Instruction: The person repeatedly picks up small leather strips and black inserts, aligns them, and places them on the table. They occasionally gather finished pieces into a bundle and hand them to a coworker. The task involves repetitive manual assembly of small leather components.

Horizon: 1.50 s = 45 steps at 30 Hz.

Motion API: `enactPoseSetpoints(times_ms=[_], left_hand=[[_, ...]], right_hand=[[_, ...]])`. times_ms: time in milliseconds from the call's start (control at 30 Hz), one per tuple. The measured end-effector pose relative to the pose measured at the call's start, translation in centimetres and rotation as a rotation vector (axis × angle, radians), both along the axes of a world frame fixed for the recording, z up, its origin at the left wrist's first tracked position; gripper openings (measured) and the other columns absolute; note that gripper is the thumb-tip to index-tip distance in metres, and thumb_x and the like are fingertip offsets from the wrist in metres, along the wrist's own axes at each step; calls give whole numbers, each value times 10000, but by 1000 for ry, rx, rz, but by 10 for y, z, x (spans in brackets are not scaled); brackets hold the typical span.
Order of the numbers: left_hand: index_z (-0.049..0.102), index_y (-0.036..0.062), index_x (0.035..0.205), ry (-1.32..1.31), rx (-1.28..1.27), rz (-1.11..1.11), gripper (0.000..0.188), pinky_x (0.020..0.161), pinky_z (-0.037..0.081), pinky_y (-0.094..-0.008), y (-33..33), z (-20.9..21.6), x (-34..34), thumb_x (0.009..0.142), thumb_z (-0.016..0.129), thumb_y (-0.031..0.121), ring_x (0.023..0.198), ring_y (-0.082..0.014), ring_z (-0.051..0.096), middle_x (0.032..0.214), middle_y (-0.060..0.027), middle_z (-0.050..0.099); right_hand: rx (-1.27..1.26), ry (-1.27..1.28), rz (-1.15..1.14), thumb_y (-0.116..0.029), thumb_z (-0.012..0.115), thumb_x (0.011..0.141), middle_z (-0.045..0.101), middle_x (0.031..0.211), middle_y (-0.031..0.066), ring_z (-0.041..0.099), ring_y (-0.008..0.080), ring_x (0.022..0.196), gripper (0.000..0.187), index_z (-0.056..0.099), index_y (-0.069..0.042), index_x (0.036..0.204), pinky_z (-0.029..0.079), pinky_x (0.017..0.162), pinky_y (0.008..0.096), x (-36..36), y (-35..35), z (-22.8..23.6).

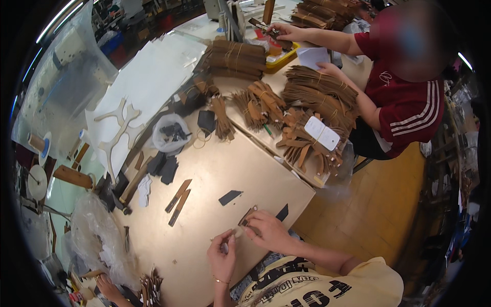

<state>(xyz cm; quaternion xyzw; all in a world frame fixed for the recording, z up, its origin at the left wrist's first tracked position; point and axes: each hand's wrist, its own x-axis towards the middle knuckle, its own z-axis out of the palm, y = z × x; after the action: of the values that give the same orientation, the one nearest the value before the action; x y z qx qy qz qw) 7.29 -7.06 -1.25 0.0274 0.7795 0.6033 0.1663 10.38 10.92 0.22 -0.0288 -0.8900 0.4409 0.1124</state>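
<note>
My right hand [268,230] is closed on a short brown strip [247,215], whose end sticks out past the fingertips near the table's front edge. Close beside it, my left hand [223,254] has its fingers curled and pinched; what they hold is too small to make out. Just beyond my hands lies a dark piece of material [230,197]. Another dark piece [282,212] rests by my right hand at the table edge. Two brown strips with dark ends [179,203] lie side by side farther left.
Rubber-banded bundles of brown strips [319,88] cover the far tables. A bag of dark scraps [171,134], black pieces [162,167] and clear plastic [97,235] lie left. A co-worker in a red shirt [414,112] handles parts at far right. Another person's hand [108,288] shows at lower left.
</note>
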Motion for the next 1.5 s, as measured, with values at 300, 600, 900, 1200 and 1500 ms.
enactPoseSetpoints(times_ms=[300,600,900,1200,1500], left_hand=[[698,-7,1101,87,-118,-46,203,739,494,-270,3,-2,-1,935,663,105,812,-133,615,923,-77,686],[679,14,1148,-93,-32,-8,273,706,518,-300,2,9,0,905,687,137,781,-191,636,870,-87,657],[641,9,1221,-18,-63,81,303,706,490,-254,-9,-1,3,955,636,154,804,-117,587,931,-51,639],[656,14,1193,-14,-49,120,276,689,474,-264,-18,5,5,1004,558,190,761,-137,578,909,-81,647],[679,-10,1153,46,-13,106,277,649,380,-219,-8,12,-6,1034,499,163,727,-60,440,812,23,516]], right_hand=[[-118,-41,31,-98,647,898,619,910,182,602,339,834,166,643,60,844,477,739,383,-2,9,-4],[-273,-275,48,-101,636,914,628,975,170,610,325,910,174,685,59,962,485,818,373,-4,14,9],[323,-61,294,-114,693,855,564,1198,136,511,338,1155,346,641,-10,1181,430,985,430,9,5,8],[402,11,191,-210,738,828,595,1101,98,565,290,1035,406,641,-35,1181,456,907,416,7,-12,3],[563,191,193,-182,712,844,580,923,86,598,250,883,266,646,-23,1047,490,785,361,-8,-17,-18]])
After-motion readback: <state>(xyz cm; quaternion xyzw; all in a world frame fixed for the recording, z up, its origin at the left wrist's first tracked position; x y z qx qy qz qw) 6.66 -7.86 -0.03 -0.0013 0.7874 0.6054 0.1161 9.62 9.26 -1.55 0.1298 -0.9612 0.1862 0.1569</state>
